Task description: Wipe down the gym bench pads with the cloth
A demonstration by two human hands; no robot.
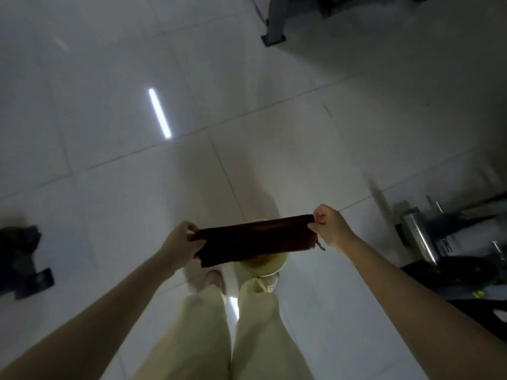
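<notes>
A dark brown cloth [255,238] is stretched out flat between both hands, low in the middle of the view. My left hand [182,244] pinches its left end and my right hand [330,229] pinches its right end. Directly beneath the cloth a green bucket [264,266] stands on the floor by my feet. No bench pad is clearly visible; dark gym equipment [450,259] with metal parts sits at the right edge.
White glossy floor tiles [192,105] spread ahead. A grey metal frame leg [274,31] stands at the top right. A dark blurred object [23,259] lies at the left edge. My legs in pale trousers [225,333] fill the bottom centre.
</notes>
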